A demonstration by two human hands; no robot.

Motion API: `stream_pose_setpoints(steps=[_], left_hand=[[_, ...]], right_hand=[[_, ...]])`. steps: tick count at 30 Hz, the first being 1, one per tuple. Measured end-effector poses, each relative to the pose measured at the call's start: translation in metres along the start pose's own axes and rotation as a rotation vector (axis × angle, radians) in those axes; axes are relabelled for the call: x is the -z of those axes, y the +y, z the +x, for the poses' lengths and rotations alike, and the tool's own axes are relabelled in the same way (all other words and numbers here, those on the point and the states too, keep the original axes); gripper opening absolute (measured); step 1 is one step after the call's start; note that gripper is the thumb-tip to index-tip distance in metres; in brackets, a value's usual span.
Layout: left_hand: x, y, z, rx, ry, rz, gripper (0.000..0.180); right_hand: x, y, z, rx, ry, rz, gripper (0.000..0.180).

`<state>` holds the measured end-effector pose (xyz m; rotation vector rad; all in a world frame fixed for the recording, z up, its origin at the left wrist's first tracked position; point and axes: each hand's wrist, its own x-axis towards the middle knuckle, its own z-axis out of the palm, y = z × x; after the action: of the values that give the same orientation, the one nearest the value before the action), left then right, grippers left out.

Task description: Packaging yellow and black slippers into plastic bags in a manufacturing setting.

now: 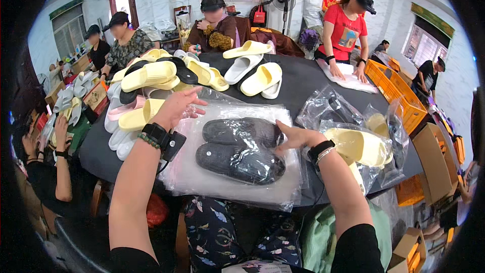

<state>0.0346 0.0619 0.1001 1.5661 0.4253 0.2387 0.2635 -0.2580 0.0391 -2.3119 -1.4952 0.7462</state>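
A pair of black slippers lies side by side in a transparent bag, on a stack of flat plastic bags in front of me. My right hand touches the right end of the bagged pair, its thumb and fingers apart. Above the stack's far left corner hovers my left hand, fingers spread and holding nothing. Close to its wrist sits a yellow slipper at the edge of a pile of loose slippers.
Loose yellow slippers and others in white, pink and black are heaped at the left. Bagged yellow slippers lie at the right on the dark table. An orange crate stands beyond. Across the table, a person in red handles plastic bags.
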Motion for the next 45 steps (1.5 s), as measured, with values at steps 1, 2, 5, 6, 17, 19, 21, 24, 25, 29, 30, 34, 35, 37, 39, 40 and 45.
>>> stream_pose_setpoints(steps=[1,2,5,6,17,19,21,24,25,29,30,34,35,37,39,40,45], left_hand=[[0.000,0.001,0.001,-0.007,0.022,0.013,0.045],[0.002,0.001,0.002,0.006,0.019,0.047,0.047],[-0.005,0.007,-0.004,0.089,0.009,0.007,0.050],[-0.007,0.009,-0.005,0.092,0.008,0.014,0.050],[0.026,-0.048,-0.033,0.235,-0.081,0.079,0.032],[0.012,-0.046,-0.032,0.095,-0.278,0.328,0.032],[0.003,-0.043,-0.027,0.071,-0.312,0.390,0.041],[-0.012,-0.025,-0.027,-0.294,-0.397,0.984,0.084],[-0.011,-0.027,-0.025,-0.300,-0.400,0.987,0.084],[-0.017,-0.023,-0.026,-0.535,-0.481,1.151,0.097],[-0.018,-0.021,-0.024,-0.482,-0.464,1.240,0.094],[-0.008,-0.006,-0.021,-0.424,-0.406,1.470,0.085],[-0.004,-0.004,-0.021,-0.416,-0.395,1.475,0.085],[0.004,-0.007,-0.014,-0.574,-0.522,1.570,0.081],[0.009,-0.010,-0.004,-0.729,-0.529,1.587,0.077],[0.004,-0.007,0.002,-0.741,-0.576,1.613,0.077],[-0.025,-0.007,0.019,-0.656,-0.691,1.679,0.080]], right_hand=[[0.001,-0.003,-0.004,-0.021,-0.046,-0.050,0.115],[0.004,-0.005,-0.005,-0.024,-0.142,-0.024,0.133],[-0.013,0.024,0.005,-0.023,-0.147,-0.120,0.147],[-0.020,0.034,0.008,-0.022,-0.145,-0.113,0.147],[-0.023,0.032,0.005,-0.038,-0.200,-0.103,0.156],[-0.025,0.033,0.004,-0.067,-0.216,-0.113,0.157],[-0.030,0.030,0.007,-0.085,-0.215,-0.193,0.157],[-0.032,0.020,0.006,-0.120,-0.226,-0.281,0.157],[-0.029,0.015,0.005,-0.127,-0.236,-0.298,0.157],[-0.038,0.019,0.005,-0.118,-0.206,-0.297,0.158],[-0.038,0.019,0.003,-0.122,-0.193,-0.328,0.160],[-0.046,0.028,0.002,-0.101,-0.119,-0.359,0.165],[-0.047,0.026,0.001,-0.089,-0.119,-0.363,0.165],[-0.046,0.021,-0.003,-0.123,-0.097,-0.259,0.161],[-0.047,0.023,0.000,-0.100,-0.093,-0.254,0.162],[-0.046,0.023,-0.001,-0.105,-0.095,-0.250,0.162],[-0.049,0.020,0.000,-0.121,-0.107,-0.274,0.163]])
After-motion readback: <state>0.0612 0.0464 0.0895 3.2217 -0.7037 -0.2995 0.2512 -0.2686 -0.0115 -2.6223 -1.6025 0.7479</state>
